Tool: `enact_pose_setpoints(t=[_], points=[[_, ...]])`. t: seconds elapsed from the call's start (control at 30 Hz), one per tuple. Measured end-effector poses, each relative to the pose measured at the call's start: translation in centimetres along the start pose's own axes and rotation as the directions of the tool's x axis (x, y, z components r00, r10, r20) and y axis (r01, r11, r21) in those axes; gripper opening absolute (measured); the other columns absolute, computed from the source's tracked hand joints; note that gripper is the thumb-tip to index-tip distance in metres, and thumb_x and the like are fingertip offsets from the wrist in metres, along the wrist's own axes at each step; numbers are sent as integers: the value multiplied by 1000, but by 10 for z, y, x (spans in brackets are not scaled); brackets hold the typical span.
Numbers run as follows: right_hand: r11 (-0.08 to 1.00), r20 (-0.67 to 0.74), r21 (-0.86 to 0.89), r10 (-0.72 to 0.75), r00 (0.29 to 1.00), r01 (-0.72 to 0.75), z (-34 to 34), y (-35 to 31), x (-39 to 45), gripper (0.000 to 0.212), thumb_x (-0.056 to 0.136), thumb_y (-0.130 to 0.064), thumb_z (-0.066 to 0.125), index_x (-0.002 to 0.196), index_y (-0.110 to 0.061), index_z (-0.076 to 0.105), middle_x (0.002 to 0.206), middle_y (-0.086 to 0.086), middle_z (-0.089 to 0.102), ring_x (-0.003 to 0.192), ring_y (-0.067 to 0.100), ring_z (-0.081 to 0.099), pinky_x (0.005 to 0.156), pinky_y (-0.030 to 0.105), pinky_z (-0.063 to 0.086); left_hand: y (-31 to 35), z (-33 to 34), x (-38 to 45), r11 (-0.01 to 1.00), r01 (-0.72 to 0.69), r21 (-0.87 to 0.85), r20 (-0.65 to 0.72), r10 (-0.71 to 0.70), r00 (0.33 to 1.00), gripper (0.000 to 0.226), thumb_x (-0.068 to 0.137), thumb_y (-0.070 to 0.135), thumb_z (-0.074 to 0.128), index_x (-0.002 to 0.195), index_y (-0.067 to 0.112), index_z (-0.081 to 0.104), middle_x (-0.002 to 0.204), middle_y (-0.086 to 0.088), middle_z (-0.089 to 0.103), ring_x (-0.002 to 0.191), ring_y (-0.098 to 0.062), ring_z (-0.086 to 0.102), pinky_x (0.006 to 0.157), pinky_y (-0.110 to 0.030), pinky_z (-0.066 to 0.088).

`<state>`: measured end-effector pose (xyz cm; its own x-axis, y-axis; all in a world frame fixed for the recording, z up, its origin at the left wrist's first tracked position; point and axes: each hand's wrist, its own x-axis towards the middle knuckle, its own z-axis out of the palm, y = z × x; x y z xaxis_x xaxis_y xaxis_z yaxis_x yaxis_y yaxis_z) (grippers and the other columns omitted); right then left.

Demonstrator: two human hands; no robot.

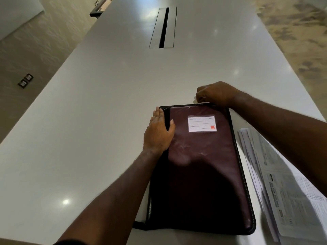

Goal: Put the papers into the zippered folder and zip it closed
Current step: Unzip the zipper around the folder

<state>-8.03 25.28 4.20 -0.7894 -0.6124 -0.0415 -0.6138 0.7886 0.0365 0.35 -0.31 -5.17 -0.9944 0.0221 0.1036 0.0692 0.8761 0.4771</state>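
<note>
Your zippered folder lies flat on the surface directly in front of you, long axis running away from you, label card toward the far end. Your right hand sits at the far short edge, fingers curled into a pinching grip on what looks like the zipper pull; the pull itself is too small to make out. Your left hand lies flat with straight fingers on the folder's left edge, pressing it down and holding nothing. The papers lie stacked just beside the folder's right side, under your right forearm, not yet inside. The zipper track runs from your right-hand grip along that far edge, so the right hand is the one placed to work it.
</note>
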Motion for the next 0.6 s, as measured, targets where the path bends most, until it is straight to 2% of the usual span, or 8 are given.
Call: enact_pose_setpoints(t=[0.17,0.27,0.5,0.6], points=[[997,0,42,66,998,-66,-1,10,-20,6,96,-25,69,98,-20,73,104,-6,67,77,21,68,64,37,55,1,-2,-1,1000,-14,0,6,14,1000,70,107,46,43,164,10,26,172,-6,22,159,-19,20,120,-25,15],[993,-1,71,97,995,-97,-2,17,-32,8,98,-28,68,94,-22,72,105,-6,63,74,18,65,63,35,53,2,-3,-2,1000,-7,5,6,7,1000,69,107,45,43,163,9,27,172,-7,21,159,-21,18,122,-28,13],[980,-33,97,177,984,-173,3,31,-61,8,99,-27,67,94,-23,72,109,-7,63,78,18,67,62,29,45,2,-3,-2,1000,-13,11,11,13,1000,70,107,45,43,163,7,26,172,-8,21,160,-20,15,127,-33,13],[969,-39,125,221,974,-215,8,31,-71,6,100,-26,67,97,-24,73,111,-8,64,83,19,68,66,32,50,3,-4,-2,1000,-7,0,17,7,1000,70,107,45,42,164,8,25,172,-8,20,160,-20,14,128,-34,13]])
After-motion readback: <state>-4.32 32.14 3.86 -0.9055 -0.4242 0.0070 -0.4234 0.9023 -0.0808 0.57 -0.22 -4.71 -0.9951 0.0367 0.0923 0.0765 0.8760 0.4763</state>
